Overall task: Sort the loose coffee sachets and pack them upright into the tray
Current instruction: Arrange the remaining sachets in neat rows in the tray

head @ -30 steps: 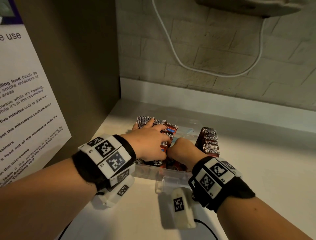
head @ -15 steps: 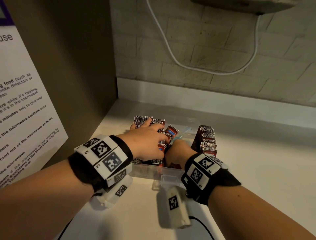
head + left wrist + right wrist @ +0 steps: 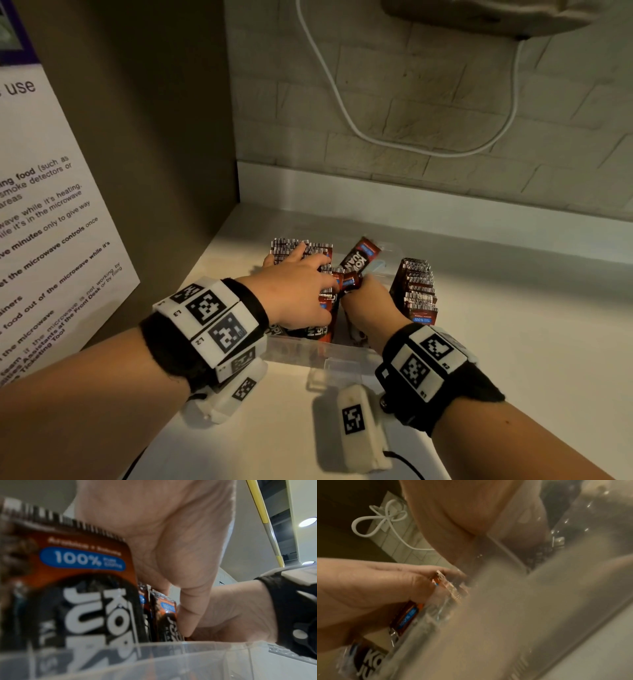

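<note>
A clear plastic tray (image 3: pixel 308 346) stands on the white counter. It holds a left row of upright brown coffee sachets (image 3: pixel 301 247) and a right row (image 3: pixel 416 291). My left hand (image 3: pixel 294 291) lies over the tops of the left row with its fingers spread and its thumb (image 3: pixel 192 615) reaching down beside the sachets. In the gap between the rows, my right hand (image 3: pixel 368 305) pinches one loose sachet (image 3: pixel 359 260), which tilts up and away. The left wrist view shows the front sachet (image 3: pixel 82 588) close behind the tray wall (image 3: pixel 188 650). My right fingertips are hidden.
A brown cabinet side with a printed notice (image 3: pixel 51 222) closes off the left. Behind the tray is a brick wall with a hanging white cable (image 3: pixel 342 113) under an appliance (image 3: pixel 496 13). Bare counter (image 3: pixel 531 342) stretches to the right.
My right hand has lifted the loose sachet, so it now sticks up tilted between the rows. My left hand stays on the left row.
</note>
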`<state>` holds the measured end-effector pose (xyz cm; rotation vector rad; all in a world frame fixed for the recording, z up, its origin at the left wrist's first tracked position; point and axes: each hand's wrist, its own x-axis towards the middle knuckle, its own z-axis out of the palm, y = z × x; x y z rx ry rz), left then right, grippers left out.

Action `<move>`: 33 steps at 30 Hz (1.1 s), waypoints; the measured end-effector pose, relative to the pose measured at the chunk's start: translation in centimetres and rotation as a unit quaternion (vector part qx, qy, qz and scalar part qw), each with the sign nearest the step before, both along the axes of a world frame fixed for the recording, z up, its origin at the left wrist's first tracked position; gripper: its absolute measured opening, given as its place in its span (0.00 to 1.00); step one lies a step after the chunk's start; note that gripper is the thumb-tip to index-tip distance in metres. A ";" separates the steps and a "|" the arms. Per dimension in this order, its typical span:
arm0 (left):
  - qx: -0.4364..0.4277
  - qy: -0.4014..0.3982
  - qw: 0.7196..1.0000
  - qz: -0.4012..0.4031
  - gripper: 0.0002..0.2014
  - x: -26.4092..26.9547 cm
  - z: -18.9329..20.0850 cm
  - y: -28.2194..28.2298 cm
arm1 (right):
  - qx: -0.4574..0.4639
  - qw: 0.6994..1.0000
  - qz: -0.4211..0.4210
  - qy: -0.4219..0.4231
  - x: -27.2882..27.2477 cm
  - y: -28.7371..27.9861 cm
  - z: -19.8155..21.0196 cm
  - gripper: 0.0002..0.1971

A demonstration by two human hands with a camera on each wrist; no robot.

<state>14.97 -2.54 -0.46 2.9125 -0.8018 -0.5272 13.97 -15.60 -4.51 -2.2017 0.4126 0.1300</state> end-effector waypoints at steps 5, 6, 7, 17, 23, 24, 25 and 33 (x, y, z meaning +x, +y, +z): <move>-0.039 -0.014 0.999 0.002 0.23 0.0 0.4 0.0 | -0.006 0.999 0.047 -0.001 0.1 0.2 0.2 0.13; -0.044 -0.021 0.999 -0.001 0.23 0.0 0.6 0.1 | -0.010 0.999 0.051 0.002 0.1 0.2 0.1 0.13; -0.044 -0.026 0.999 -0.003 0.23 0.1 0.7 0.1 | -0.006 0.999 0.051 0.002 0.1 0.2 0.1 0.13; -0.118 -0.038 0.992 0.010 0.29 2.5 3.4 -1.5 | 0.115 0.993 0.007 -0.036 0.2 0.1 -0.4 0.14; -0.087 -0.031 0.996 0.010 0.24 3.4 3.5 -1.9 | 0.272 0.962 -0.009 -0.031 -0.5 -0.3 0.7 0.16; -0.080 -0.028 0.996 0.010 0.24 3.3 3.5 -1.9 | 0.290 0.957 -0.004 -0.027 -0.6 -0.2 0.8 0.17; -0.075 -0.025 0.997 0.010 0.25 3.2 3.5 -1.8 | 0.306 0.952 -0.003 -0.023 -0.7 -0.1 1.0 0.18; -0.120 -0.109 0.987 0.015 0.16 0.2 4.9 0.8 | 0.417 0.908 -0.022 0.021 -1.1 0.1 1.9 0.10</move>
